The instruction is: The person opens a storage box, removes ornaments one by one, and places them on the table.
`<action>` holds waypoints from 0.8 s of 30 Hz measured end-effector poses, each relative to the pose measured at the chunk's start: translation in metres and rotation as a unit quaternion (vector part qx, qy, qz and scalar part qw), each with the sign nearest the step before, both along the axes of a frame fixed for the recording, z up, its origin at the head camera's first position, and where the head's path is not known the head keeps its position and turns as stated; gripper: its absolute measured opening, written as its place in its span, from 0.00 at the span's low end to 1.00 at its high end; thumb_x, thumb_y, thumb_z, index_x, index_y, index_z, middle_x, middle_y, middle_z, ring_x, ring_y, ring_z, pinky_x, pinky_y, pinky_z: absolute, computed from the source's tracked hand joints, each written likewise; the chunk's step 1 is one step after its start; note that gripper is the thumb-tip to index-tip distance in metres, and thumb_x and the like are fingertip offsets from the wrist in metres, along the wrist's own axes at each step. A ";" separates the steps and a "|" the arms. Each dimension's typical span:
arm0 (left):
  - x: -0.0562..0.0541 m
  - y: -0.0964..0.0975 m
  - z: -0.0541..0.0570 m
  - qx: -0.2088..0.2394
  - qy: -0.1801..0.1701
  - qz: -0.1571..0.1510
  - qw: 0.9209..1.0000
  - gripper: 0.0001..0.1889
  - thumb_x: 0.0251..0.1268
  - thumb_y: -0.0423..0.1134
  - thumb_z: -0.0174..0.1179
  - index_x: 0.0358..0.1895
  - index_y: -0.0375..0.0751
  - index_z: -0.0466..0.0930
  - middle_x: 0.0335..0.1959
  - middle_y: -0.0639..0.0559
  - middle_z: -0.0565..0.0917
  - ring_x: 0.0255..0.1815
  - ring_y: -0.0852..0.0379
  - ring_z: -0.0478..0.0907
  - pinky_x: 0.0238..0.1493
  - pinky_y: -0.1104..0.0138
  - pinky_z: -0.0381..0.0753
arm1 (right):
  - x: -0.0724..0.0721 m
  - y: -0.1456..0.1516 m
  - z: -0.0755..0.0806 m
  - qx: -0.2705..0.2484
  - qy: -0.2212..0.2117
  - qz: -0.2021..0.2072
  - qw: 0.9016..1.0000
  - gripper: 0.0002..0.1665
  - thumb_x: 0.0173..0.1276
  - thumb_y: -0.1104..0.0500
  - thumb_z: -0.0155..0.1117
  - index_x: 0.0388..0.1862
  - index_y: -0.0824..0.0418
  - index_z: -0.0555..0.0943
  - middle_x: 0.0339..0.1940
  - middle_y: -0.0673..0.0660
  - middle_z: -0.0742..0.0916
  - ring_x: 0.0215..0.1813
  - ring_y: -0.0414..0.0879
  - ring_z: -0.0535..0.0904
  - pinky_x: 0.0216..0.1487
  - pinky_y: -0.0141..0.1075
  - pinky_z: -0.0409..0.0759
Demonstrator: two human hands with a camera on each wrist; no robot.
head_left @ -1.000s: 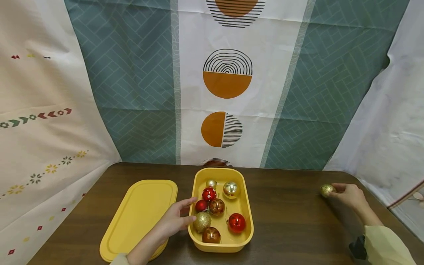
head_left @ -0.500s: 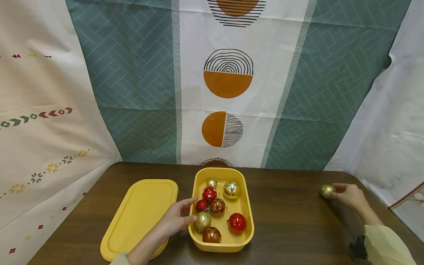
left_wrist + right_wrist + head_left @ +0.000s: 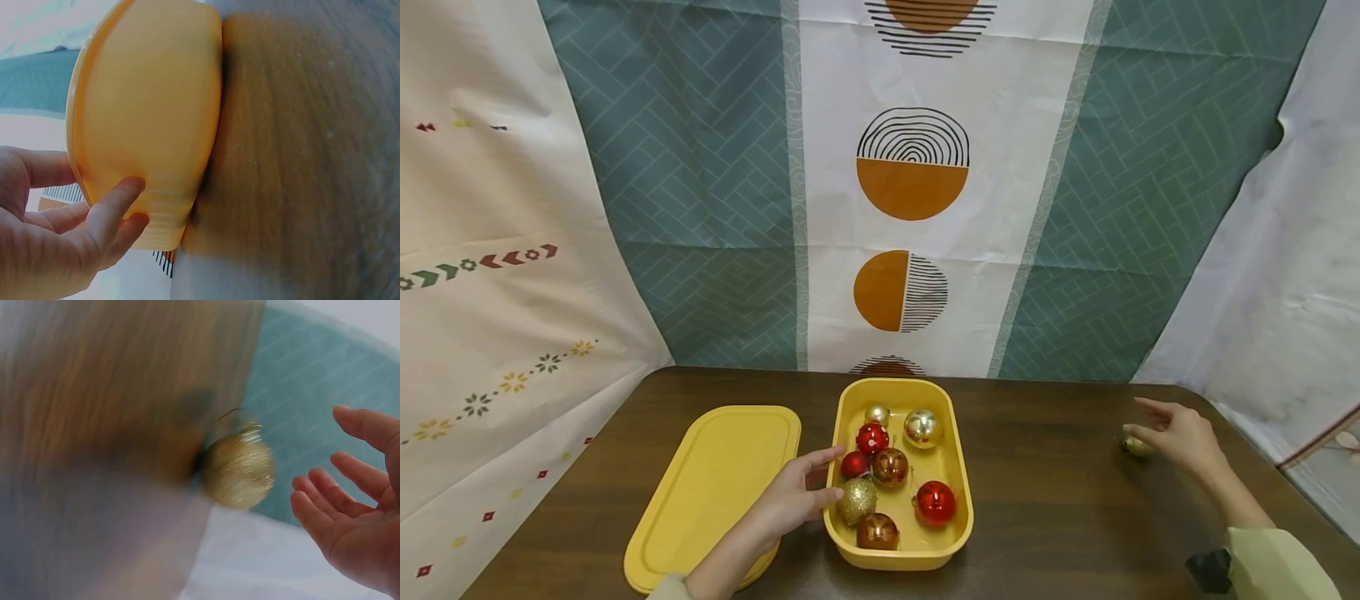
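Observation:
My left hand (image 3: pixel 790 500) holds the left side of a yellow plastic box (image 3: pixel 958 475). In the left wrist view, some fingers (image 3: pixel 119 200) press the box's outer wall while others reach over the rim. Inside lie several Christmas baubles, among them a glittery gold bauble (image 3: pixel 856 502), a shiny red bauble (image 3: pixel 935 503), a copper bauble (image 3: pixel 891 467) and a dotted red bauble (image 3: pixel 872 437). At the far right, my right hand (image 3: pixel 1180 437) is spread and holds nothing. A glittery gold bauble (image 3: pixel 239 470) with a hanging loop rests on the table just beyond its fingers.
A yellow lid (image 3: pixel 722 492) lies flat on the brown wooden table (image 3: pixel 1045 500), left of the box. Patterned cloth (image 3: pixel 715 208) hangs along the table's back edge, with more cloth at both sides.
My right hand has let go of the gold bauble and lifted its fingers up off it, leaving it on the table. My left hand and the box stay put.

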State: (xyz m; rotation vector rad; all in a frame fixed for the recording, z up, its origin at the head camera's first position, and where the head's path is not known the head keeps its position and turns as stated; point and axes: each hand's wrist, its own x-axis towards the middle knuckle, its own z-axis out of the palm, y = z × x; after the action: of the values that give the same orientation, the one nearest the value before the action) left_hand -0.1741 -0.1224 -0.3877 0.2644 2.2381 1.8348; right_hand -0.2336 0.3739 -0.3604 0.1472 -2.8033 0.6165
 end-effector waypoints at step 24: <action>0.001 -0.001 -0.001 0.003 0.006 -0.005 1.000 0.30 0.58 0.28 0.57 0.64 0.29 0.61 0.61 0.26 0.63 0.56 0.36 0.69 0.39 0.55 0.81 | 0.045 -0.178 0.017 -0.113 0.045 0.262 0.957 0.26 0.50 0.61 0.72 0.50 0.67 0.79 0.46 0.57 0.83 0.47 0.49 0.80 0.46 0.39 0.79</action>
State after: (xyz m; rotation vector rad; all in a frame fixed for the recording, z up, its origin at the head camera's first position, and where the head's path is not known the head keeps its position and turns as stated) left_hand -0.1733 -0.1231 -0.3883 0.2881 2.2345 1.8390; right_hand -0.1891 0.1956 -0.3432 0.8667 -2.5758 1.0077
